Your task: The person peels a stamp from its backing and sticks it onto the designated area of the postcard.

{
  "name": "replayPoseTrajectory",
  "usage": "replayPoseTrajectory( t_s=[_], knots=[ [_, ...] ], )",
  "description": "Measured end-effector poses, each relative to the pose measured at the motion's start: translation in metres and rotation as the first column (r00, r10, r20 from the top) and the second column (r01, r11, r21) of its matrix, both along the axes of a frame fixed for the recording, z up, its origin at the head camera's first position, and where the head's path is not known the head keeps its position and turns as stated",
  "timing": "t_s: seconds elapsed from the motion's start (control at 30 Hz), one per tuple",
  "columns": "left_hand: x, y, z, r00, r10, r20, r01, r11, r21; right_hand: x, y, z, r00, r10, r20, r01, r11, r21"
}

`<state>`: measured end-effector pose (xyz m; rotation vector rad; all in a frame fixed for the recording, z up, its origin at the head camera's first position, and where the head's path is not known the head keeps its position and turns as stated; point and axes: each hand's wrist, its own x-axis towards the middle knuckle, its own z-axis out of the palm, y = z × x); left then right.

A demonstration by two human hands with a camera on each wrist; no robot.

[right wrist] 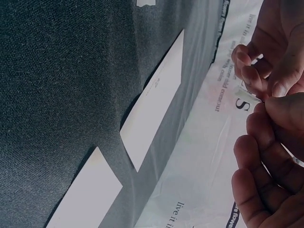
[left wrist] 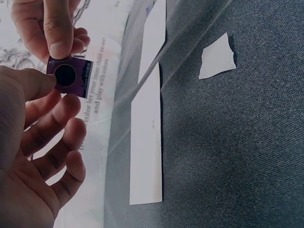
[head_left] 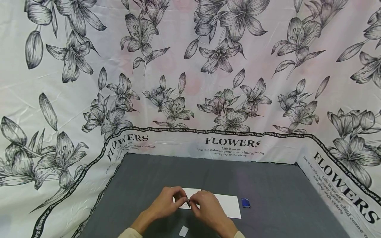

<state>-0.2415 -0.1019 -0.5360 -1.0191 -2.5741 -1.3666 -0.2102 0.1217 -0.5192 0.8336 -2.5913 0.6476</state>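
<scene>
Up off the table, both hands hold one small square packet (left wrist: 80,71), dark purple with a black circle and a dark printed strip along one edge. My left hand (head_left: 166,202) pinches it between thumb and finger, the other fingers loosely bent, as the left wrist view shows. From the opposite side, my right hand (head_left: 208,207) pinches its edge with thumb and fingertips. Seen from the head, the packet is a thin dark sliver between the fingertips. Below and behind the hands lie two white cards, a left card (head_left: 191,190) and a right card (head_left: 230,204), both partly covered.
A small blue packet (head_left: 245,203) lies just right of the right card. Nearer the front is a torn scrap of white paper (head_left: 183,231). The dark grey cloth table (head_left: 268,185) is bounded at the back and sides by a white flower-printed curtain (head_left: 178,142).
</scene>
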Motion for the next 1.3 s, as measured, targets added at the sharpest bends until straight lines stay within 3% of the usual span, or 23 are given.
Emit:
replayPoseTrajectory(
  t_s=[0.17, 0.47, 0.97, 1.3],
  knots=[
    [0.000, 0.000, 0.001, 0.999, 0.014, 0.042, -0.014, 1.000, -0.002, 0.001, 0.001, 0.000, 1.000, -0.008, 0.001, 0.008, 1.000, -0.008],
    [-0.003, 0.000, -0.001, 0.999, 0.043, 0.010, -0.043, 0.999, -0.006, -0.003, 0.005, -0.001, 1.000, -0.015, 0.019, 0.016, 1.000, -0.014],
    [-0.006, 0.009, 0.002, 0.997, 0.074, 0.004, -0.074, 0.997, -0.016, -0.013, 0.016, 0.007, 0.999, -0.039, -0.022, 0.039, 0.999, -0.026],
    [-0.014, 0.019, 0.006, 0.995, 0.096, 0.006, -0.096, 0.995, -0.017, -0.022, 0.022, 0.013, 0.996, -0.031, 0.087, 0.039, 0.996, -0.084]
  ],
)
